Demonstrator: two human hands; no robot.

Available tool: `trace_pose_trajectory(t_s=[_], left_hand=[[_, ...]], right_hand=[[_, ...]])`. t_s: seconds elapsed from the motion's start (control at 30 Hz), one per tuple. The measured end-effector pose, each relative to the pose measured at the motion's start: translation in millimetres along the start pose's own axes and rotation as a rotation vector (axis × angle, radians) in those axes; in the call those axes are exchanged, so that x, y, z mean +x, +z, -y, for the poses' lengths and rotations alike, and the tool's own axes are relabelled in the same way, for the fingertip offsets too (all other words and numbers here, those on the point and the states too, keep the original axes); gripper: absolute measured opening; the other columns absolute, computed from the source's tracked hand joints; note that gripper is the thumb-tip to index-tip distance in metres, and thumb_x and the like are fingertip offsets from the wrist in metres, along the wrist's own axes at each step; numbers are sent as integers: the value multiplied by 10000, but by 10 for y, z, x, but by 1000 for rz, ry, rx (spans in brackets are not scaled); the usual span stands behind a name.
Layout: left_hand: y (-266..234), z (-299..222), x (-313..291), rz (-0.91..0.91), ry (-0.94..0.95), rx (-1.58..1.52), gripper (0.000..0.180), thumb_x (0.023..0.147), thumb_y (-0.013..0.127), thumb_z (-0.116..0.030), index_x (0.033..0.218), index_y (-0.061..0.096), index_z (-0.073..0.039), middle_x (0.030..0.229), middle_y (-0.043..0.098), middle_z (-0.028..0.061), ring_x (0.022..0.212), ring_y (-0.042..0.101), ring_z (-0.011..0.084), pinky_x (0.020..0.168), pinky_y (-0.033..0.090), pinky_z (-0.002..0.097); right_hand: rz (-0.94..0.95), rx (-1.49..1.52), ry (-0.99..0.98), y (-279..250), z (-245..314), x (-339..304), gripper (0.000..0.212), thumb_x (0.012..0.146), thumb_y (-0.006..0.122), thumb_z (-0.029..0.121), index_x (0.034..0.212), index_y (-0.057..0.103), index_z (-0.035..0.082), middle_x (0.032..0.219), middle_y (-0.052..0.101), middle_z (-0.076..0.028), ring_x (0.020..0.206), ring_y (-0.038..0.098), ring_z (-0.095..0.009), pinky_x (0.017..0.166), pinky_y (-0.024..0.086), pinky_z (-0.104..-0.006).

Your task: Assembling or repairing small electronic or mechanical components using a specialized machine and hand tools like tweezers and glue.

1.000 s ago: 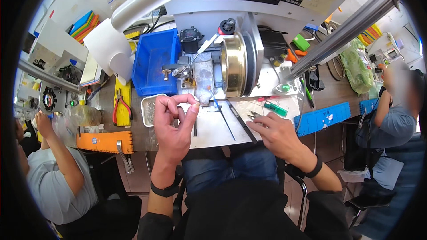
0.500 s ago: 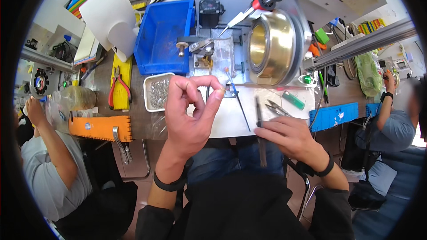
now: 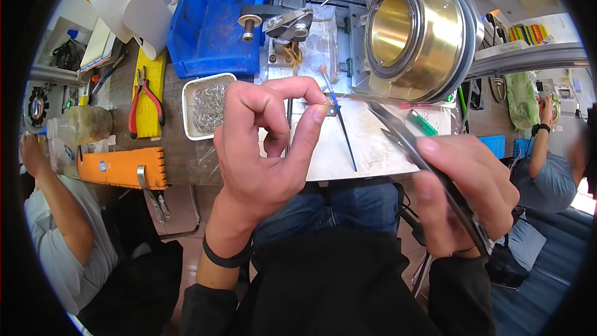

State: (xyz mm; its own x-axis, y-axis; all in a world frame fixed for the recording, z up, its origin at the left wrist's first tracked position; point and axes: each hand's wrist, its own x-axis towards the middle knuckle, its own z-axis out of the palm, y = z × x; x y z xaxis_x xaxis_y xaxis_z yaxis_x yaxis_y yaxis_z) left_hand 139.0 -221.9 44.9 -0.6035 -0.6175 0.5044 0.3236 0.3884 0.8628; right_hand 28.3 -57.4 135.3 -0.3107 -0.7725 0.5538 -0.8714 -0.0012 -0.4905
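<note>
My left hand is raised over the bench edge, thumb and forefinger pinched together. A tiny gold-coloured bit shows at those fingertips, too small to name. In my right hand are dark tweezers, slanting up and left toward the pinched fingers but apart from them. A thin blue-handled brush lies on the white work sheet, just beyond my left fingertips. Near the tweezers rests a green block-shaped piece. Left of my left hand stands a white tray of small metal parts.
A large brass-coloured ring stands at the back, beside a metal clamp fixture. Further left are a blue bin, red-handled pliers and an orange strip. People sit at both sides.
My right hand has come up and closer, swinging the tweezers from upright to slanting toward my left hand. The left hand keeps its pinch. The whole view has shifted slightly.
</note>
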Motion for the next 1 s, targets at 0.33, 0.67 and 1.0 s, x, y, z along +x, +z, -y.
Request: trace_pose_trajectory(t_s=[0.33, 0.67, 1.0], left_hand=[[-15, -1, -14, 8, 25, 41, 337, 842, 701, 60, 866, 383, -49, 833, 689, 126, 560, 494, 28, 416, 299, 177], [-11, 9, -15, 9, 33, 44, 336, 847, 699, 56, 860, 382, -55, 854, 701, 113, 512, 424, 8, 408, 280, 172], [-17, 7, -20, 12, 32, 42, 334, 848, 697, 59, 860, 382, -52, 851, 697, 119, 528, 446, 11, 411, 291, 173]], right_hand=[[32, 63, -52, 199, -105, 20, 211, 716, 683, -16, 918, 690, -76, 791, 701, -186, 695, 698, -301, 667, 556, -348], [62, 59, -59, 194, -109, 34, 223, 723, 685, -13, 939, 689, -67, 809, 703, -179, 712, 702, -298, 677, 559, -350], [109, 69, -18, 171, -54, 26, 226, 746, 684, -24, 971, 700, -42, 844, 699, -168, 751, 697, -292, 698, 555, -361]])
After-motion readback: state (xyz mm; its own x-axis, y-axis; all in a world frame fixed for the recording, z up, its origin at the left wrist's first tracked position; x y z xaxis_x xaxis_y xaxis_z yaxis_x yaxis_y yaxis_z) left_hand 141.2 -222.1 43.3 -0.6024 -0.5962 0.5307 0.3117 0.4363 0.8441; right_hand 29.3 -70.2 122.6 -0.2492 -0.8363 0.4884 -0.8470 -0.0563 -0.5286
